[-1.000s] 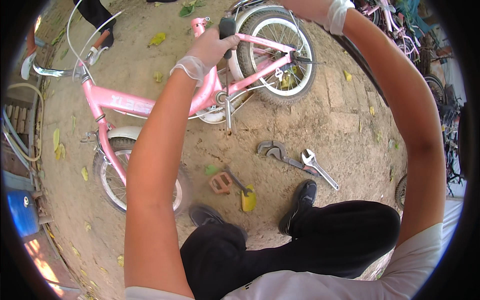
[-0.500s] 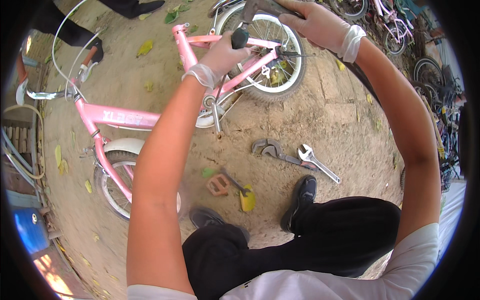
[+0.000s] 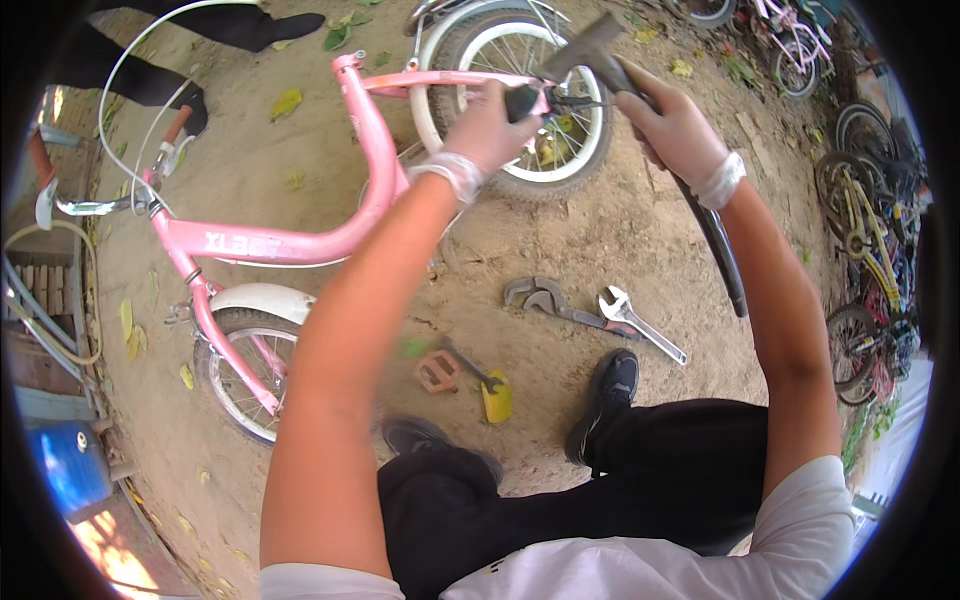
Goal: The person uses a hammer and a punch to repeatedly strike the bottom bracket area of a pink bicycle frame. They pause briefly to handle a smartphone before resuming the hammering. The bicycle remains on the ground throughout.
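Note:
My left hand, in a thin translucent glove, is closed around the dark handle of a screwdriver; its shaft is hidden in this frame. My right hand, also gloved, grips a hammer with a long dark handle running back past the wrist. The hammer's head is just above and right of the screwdriver handle, apart from it. Under both hands a pink child's bicycle lies on its side. Its white-rimmed rear wheel is beneath the tools. My left hand and forearm hide the crank area.
On the dirt lie a pipe wrench, an adjustable wrench, an orange pedal and a small open-ended spanner by a yellow leaf. Another person's dark-trousered legs are at far left. Several bicycles crowd the right. A blue barrel stands left.
My left hand has moved right with the screwdriver, away from the crank. My right hand has come down and right, and the hammer's head has shifted right.

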{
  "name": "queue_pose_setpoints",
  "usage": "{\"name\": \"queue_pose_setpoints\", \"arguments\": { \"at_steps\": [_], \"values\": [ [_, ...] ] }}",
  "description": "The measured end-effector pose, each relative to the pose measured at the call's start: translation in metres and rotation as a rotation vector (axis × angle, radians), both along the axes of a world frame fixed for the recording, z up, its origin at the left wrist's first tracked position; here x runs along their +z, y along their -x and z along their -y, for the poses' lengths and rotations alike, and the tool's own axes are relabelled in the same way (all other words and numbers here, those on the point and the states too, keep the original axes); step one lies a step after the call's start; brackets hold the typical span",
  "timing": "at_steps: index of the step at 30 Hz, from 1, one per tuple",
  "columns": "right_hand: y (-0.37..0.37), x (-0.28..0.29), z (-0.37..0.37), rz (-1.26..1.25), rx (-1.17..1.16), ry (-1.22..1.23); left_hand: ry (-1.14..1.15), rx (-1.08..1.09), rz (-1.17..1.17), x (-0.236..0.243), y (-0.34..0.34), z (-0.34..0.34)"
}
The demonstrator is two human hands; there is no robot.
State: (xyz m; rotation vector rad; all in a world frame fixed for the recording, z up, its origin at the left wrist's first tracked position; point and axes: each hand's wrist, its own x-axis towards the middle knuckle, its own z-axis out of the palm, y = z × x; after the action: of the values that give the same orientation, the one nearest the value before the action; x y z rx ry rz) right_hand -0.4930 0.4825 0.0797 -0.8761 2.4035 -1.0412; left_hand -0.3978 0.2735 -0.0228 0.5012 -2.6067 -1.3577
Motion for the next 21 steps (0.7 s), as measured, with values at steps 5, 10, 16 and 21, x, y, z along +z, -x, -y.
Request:
{"name": "queue_pose_setpoints", "arguments": {
  "at_steps": [5, 10, 16, 21],
  "values": [
    [0.001, -0.008, -0.018, 0.146, -0.072, -0.031, 0.194, 0.018, -0.144, -0.014, -0.005, -0.030],
    [0.009, -0.004, -0.026, 0.155, -0.183, 0.072, 0.239, -0.189, -0.064, -0.025, -0.016, -0.052],
    [-0.002, 0.006, -0.018, 0.131, -0.128, 0.123, -0.236, 0.127, -0.568, 0.021, -0.051, -0.016],
    [-0.024, 0.019, 0.005, 0.144, -0.081, 0.234, -0.792, 0.228, -0.839, 0.054, -0.117, 0.062]
  ]
}}
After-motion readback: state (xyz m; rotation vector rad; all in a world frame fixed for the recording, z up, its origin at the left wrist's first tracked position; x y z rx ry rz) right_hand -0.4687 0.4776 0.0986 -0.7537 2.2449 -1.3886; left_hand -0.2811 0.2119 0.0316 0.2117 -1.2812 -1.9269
